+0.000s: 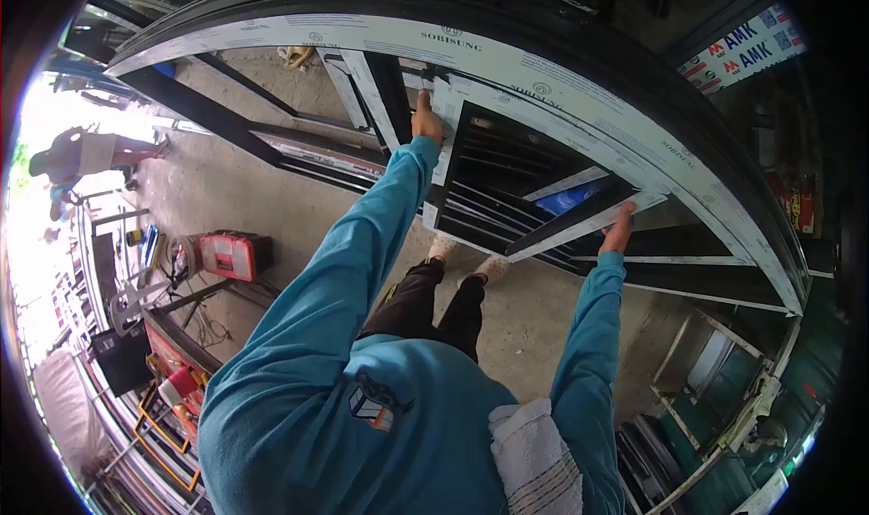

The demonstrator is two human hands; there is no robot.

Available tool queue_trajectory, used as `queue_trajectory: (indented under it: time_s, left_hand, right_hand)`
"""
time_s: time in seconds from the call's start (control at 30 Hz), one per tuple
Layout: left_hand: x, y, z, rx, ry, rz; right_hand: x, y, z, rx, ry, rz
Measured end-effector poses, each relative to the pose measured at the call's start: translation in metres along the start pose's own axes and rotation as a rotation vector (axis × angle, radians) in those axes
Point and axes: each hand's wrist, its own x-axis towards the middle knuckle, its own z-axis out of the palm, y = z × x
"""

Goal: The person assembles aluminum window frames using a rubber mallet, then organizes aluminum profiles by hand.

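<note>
A large dark window frame [579, 71] with a curved edge and printed white protective film spans the upper view. Within it is a smaller inner frame [455, 121], also dark with white film. My left hand [427, 124] is closed on the inner frame near its upper left corner, close to a small dark fitting at the large frame. My right hand [618, 229] grips the inner frame's right corner, thumb along the white film. The fingers behind the profiles are hidden.
A red and black toolbox [228, 255] lies on the concrete floor at left. Beyond it, a person [95, 153] bends near the bright opening. Metal racks [724, 379] stand at lower right. Below the frames are my feet. A towel [536, 456] hangs at my right side.
</note>
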Motion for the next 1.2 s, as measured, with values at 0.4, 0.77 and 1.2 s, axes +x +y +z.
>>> queue_trajectory:
  time_s: [0.4,0.77,1.2]
  left_hand:
    - [-0.014,-0.039,0.034,0.258,-0.003,0.278]
    - [-0.056,-0.042,0.061,0.665,-0.115,0.254]
    - [-0.056,-0.091,0.106,0.549,-0.169,0.401]
  right_hand:
    - [0.017,0.001,-0.029,0.179,0.030,0.013]
    - [0.051,-0.008,-0.067,0.180,0.064,0.032]
    - [0.058,0.023,-0.117,0.338,0.057,-0.033]
